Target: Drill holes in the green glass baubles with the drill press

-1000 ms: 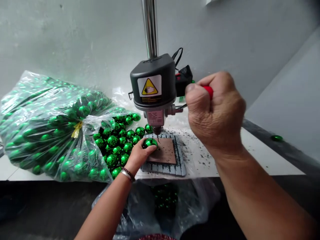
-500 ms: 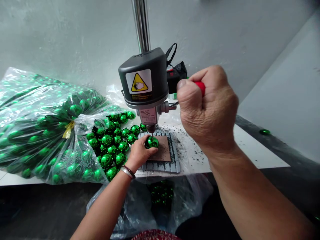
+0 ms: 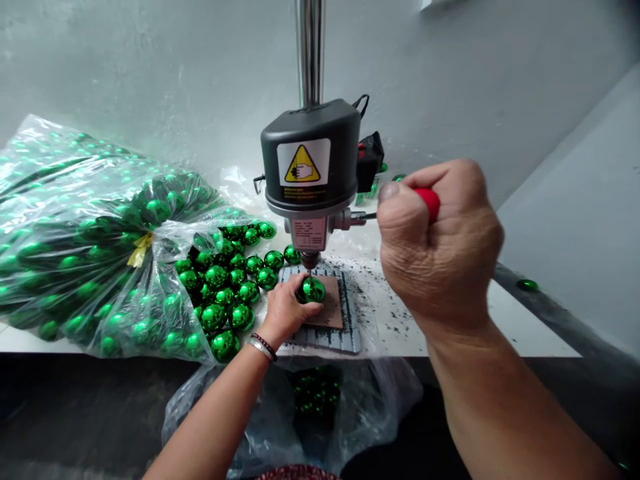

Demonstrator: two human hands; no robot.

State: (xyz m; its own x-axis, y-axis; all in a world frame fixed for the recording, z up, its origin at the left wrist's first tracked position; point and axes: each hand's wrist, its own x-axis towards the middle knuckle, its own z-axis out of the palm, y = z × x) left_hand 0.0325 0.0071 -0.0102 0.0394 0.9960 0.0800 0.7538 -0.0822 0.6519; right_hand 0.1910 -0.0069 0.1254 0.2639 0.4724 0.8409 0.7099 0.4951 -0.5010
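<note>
My left hand grips a shiny green ball on a brown board, which lies on the grooved metal base of a drill press. The thin drill bit points down at the top of the ball; whether it has entered the ball is too small to tell. My right hand is wrapped round the red knob of the press lever, right of the black drill head.
Loose green balls lie left of the base, beside a big clear bag of balls tied with yellow. Dark shavings dot the white table. Below its front edge hangs an open plastic bag with more balls. A metal column rises behind.
The view has shifted, so the press and both hands appear farther right. My left hand still holds the ball under the bit, and my right hand remains on the knob.
</note>
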